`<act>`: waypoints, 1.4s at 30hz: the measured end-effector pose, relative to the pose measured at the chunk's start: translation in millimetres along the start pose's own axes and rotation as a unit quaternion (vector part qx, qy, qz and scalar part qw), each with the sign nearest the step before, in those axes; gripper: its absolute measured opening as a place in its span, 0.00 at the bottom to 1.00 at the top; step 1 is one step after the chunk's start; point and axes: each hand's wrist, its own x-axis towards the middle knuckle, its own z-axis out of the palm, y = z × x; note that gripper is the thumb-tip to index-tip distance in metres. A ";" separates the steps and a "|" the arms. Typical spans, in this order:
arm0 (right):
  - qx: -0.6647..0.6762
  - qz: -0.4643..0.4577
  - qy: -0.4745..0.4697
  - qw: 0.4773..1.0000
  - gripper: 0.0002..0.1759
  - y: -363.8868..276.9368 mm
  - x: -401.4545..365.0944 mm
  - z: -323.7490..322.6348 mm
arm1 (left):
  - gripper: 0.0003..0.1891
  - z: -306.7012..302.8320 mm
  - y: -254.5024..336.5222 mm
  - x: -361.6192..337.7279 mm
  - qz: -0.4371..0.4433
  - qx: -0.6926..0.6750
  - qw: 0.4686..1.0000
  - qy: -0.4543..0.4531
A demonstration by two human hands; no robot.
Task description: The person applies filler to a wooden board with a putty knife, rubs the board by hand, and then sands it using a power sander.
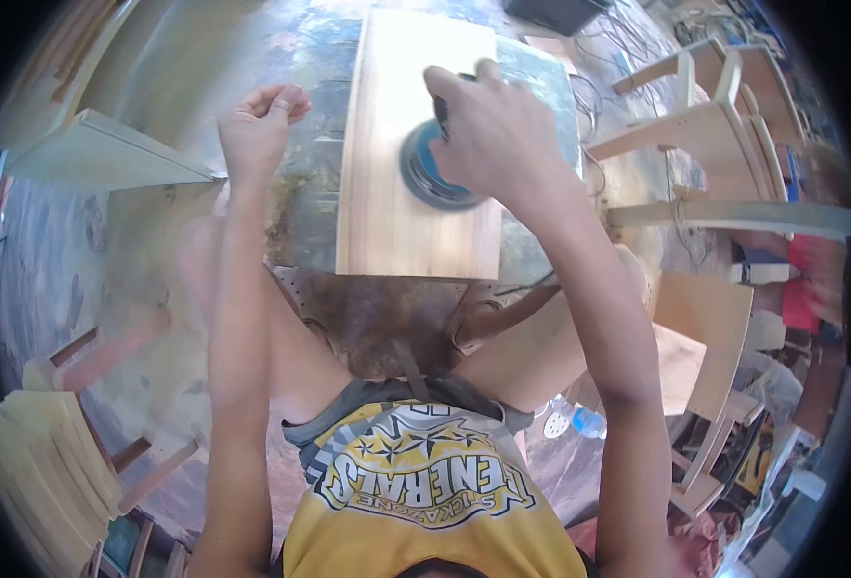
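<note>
One sander (427,178): on the pale face of the board (377,183), right of the board's middle line; blurred, its top and far side mostly hidden by the hand over it.
Right hand (497,135): I have it closed over the sander's top, fingers curled round a dark part — how tightly, and where each fingertip lands, I cannot tell.
Left hand (257,130): raised beside the board, apart from it, fingers curled in and thumb together with them; whether anything small is pinched there I cannot make out.
Board: lengthwise away from me on the stained table (310,183), its near end at the table's near edge, its right side partly behind my right hand and the sander.
Black box (555,12): cut off by the top of my view.
Chair frames (724,125): at the upper right, overlapping, so I cannot count them.
Bottle (589,422): low on the right, near a holed disc (555,425).
Red cloth (809,279): at the right edge — smeared, with another person's limb beside it.
</note>
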 end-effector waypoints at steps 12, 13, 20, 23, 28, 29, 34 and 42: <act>0.018 -0.018 0.070 0.997 0.19 -7.8 71.8 18.5 | 0.15 31.6 4.2 -12.2 0.044 -0.005 0.999 -0.001; 0.013 0.000 0.069 0.998 0.19 -3.7 85.1 19.1 | 0.15 39.1 2.6 -16.6 0.049 -0.003 0.999 -0.002; 0.009 0.064 0.075 0.995 0.27 24.7 182.3 24.2 | 0.36 97.0 3.1 -30.6 0.145 0.028 0.987 -0.057; -0.014 0.098 0.081 0.992 0.28 58.9 207.1 24.6 | 0.37 120.9 -8.1 -4.4 0.185 0.386 0.893 -0.137; -0.033 0.121 0.048 0.991 0.32 118.2 208.3 17.4 | 0.43 155.9 -32.9 50.7 0.149 0.591 0.772 -0.177; -0.030 0.130 0.041 0.990 0.32 127.1 207.5 15.3 | 0.44 166.9 -38.3 57.6 0.169 0.587 0.773 -0.171; -0.006 0.091 0.132 0.987 0.16 135.9 217.2 21.8 | 0.45 199.2 -36.2 1.7 0.261 0.593 0.717 -0.256; 0.002 0.031 0.128 0.991 0.17 112.0 240.3 28.0 | 0.43 186.9 -22.2 -36.8 0.290 0.452 0.741 -0.403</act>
